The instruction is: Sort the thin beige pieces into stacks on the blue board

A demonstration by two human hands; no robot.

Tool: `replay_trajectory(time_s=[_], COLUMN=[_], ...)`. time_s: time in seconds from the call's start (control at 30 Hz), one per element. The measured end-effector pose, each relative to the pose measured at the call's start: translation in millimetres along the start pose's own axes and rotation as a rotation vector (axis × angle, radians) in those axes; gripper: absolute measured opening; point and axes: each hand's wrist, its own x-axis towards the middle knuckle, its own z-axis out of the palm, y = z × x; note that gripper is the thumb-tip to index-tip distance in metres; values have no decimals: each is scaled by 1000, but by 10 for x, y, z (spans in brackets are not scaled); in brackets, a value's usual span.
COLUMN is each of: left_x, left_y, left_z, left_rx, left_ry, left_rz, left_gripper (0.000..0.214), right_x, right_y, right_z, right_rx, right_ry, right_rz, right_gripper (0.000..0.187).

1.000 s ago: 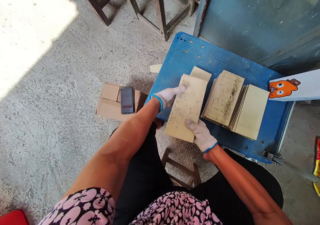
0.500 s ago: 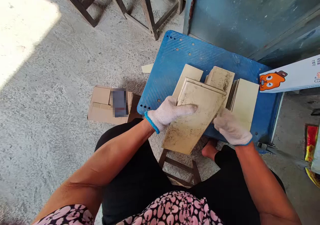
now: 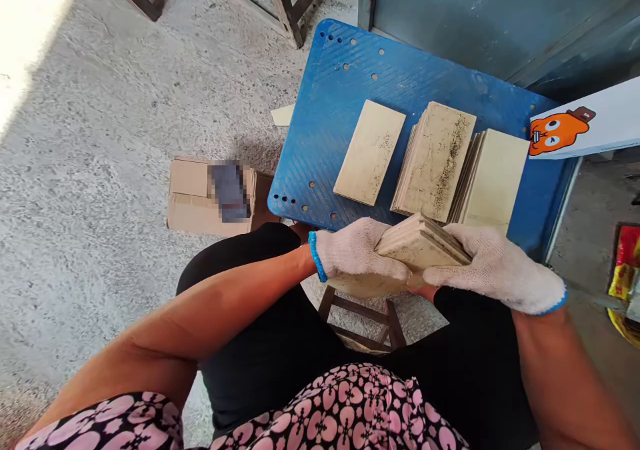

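Observation:
A small stack of cream rectangular boards (image 3: 417,243), smudged with dark specks, is gripped between my two gloved hands above my lap. My left hand (image 3: 363,250), in a white knit glove with a blue cuff, closes around its left side. On the opposite side my right hand (image 3: 493,267) clasps the stack, thumb on the near face. Beyond it on the blue table lie three groups of similar boards: a thin left pile (image 3: 370,153), a taller speckled middle stack (image 3: 437,160) and a right stack (image 3: 497,177) fanned along its edge.
The blue plastic table (image 3: 320,137) has holes near its corners. A white box (image 3: 595,117) with an orange cartoon figure rests at its right end. A cardboard box (image 3: 187,203) sits on the floor at left. Wooden legs (image 3: 280,3) stand behind, and a wooden stool (image 3: 360,313) below my hands.
The held boards have tilted and come nearer to me. My right hand has moved from beside them to grip their right side. The view has shifted, uncovering the left pile.

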Motion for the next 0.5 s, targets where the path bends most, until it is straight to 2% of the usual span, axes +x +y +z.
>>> replay_trajectory(time_s=[0.1, 0.17, 0.33, 0.4, 0.5], left_x=[0, 3, 35, 62, 100], left_y=[40, 110, 258, 247, 187], left_z=[-58, -122, -279, -321, -366], left_rx=[109, 234, 866, 1064, 1205], left_ry=[-118, -223, -467, -492, -429], left_rz=[-27, -94, -425, -511, -549], left_gripper=[55, 55, 52, 49, 43], right_x=[-115, -134, 1, 83, 188], right_y=[13, -13, -68, -27, 87], right_z=[101, 191, 545, 745, 1085], right_rx=[-139, -208, -338, -392, -471], right_ry=[26, 22, -47, -98, -182], right_rz=[10, 16, 50, 56, 47], right_gripper=[44, 43, 47, 48, 42])
